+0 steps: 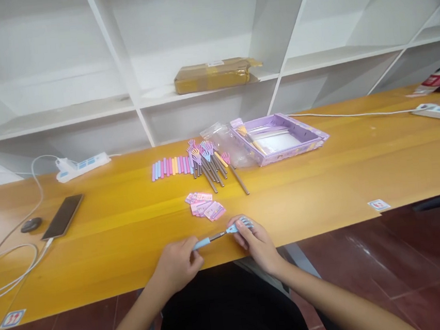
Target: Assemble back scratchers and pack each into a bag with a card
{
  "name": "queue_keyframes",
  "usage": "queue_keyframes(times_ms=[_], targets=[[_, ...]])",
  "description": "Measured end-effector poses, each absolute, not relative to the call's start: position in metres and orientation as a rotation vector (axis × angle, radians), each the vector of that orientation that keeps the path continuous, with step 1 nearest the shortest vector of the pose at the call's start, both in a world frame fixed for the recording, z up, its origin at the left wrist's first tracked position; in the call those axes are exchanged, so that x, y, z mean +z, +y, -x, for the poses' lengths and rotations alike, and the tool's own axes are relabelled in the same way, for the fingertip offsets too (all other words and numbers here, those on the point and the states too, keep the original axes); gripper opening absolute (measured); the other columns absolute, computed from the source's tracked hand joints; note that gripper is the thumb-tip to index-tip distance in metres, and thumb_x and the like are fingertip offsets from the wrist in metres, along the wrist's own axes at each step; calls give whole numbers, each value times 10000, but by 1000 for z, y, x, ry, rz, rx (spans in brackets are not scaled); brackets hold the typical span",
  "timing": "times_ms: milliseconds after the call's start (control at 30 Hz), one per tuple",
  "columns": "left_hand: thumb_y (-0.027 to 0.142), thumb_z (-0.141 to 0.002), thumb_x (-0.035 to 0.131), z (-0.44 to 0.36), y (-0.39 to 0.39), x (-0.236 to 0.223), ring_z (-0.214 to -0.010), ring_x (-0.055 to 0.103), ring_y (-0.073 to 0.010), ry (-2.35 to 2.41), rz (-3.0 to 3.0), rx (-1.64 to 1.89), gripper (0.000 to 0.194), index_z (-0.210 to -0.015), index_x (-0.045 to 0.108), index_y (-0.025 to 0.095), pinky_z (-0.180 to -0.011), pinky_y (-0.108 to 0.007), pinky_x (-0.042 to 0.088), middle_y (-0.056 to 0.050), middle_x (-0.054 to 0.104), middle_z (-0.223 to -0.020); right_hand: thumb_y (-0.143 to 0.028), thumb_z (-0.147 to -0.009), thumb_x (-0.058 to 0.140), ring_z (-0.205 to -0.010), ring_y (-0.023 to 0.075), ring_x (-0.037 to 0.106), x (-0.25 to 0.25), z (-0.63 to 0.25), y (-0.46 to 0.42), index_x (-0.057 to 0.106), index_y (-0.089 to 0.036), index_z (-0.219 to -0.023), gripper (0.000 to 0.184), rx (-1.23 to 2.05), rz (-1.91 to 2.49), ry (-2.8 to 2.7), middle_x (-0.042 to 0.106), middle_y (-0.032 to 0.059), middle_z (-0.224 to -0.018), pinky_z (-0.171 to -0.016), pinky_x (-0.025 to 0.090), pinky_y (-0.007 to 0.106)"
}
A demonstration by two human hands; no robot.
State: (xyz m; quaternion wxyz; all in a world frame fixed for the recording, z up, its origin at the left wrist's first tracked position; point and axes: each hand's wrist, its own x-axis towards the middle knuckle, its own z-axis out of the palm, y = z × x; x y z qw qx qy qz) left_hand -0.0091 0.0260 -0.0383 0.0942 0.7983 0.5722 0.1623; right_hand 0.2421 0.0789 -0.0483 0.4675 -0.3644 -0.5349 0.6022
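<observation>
A light-blue telescoping back scratcher (218,235) spans the gap between my hands at the table's front edge. My left hand (178,263) is closed around its blue handle sleeve, and a short piece of metal rod shows beyond it. The claw-shaped head is gripped in my right hand (258,245), thumb on top. Just beyond lie several pink and purple printed cards (207,206). Behind the cards is a pile of back scratcher heads with metal rods (210,168), in pink, purple, blue and yellow. Left of it, coloured handle sleeves (171,166) lie in a row.
A purple display box (283,138) holds a yellow-headed scratcher, with clear plastic bags (226,146) beside it. A phone (63,216), a mouse (31,224), cables and a power strip (82,167) lie on the left. A taped carton (215,75) sits on the white shelf.
</observation>
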Motion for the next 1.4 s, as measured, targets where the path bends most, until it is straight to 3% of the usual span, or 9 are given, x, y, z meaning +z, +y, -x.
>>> queue_keyframes(times_ms=[267,667,933,1067,1267,1400], targets=[[167,-919,499,13,30,-32,-616,550,-177,1620,-2234,403,151,-792,478,245,-631,-309,319,19,608,-687,-726,-1022,634,-568,132,421,-51,-250,80,647,-211,-962,518,1584,850,-1418,493,-41,-653,-558,354,286],[158,-947,494,9,29,-30,-710,685,-233,1725,-2373,193,115,-903,559,242,-651,-326,373,-30,726,-788,-716,-1026,636,-571,125,461,-42,-260,93,709,-185,-1000,537,1685,814,-1499,544,-32,-673,-600,364,292],[160,-984,475,10,20,-21,-763,759,-256,1781,-2451,-3,157,-1000,617,224,-673,-324,447,-75,791,-847,-733,-970,706,-521,104,338,-33,-279,97,766,-166,-1001,571,1657,836,-1459,408,-66,-583,-535,252,279],[181,-965,492,61,17,-19,-735,762,-250,1869,-2477,26,160,-951,647,219,-687,-317,495,-74,779,-795,-739,-893,790,-523,105,322,-21,-327,113,761,-171,-942,571,1518,939,-1375,401,-61,-576,-534,222,289],[374,-1012,507,189,-5,-3,-647,771,-225,2012,-2436,206,273,-861,697,250,-628,-283,499,-33,795,-735,-657,-620,1012,-498,108,291,-6,-452,126,807,-172,-841,571,1107,1115,-1036,351,-54,-504,-558,195,332],[271,-1023,445,215,-20,-4,-596,734,-195,2094,-2554,204,347,-733,634,237,-599,-277,456,-20,727,-635,-623,-619,1019,-509,114,308,-6,-477,111,830,-177,-867,545,1035,1117,-1003,367,-31,-527,-538,180,325]])
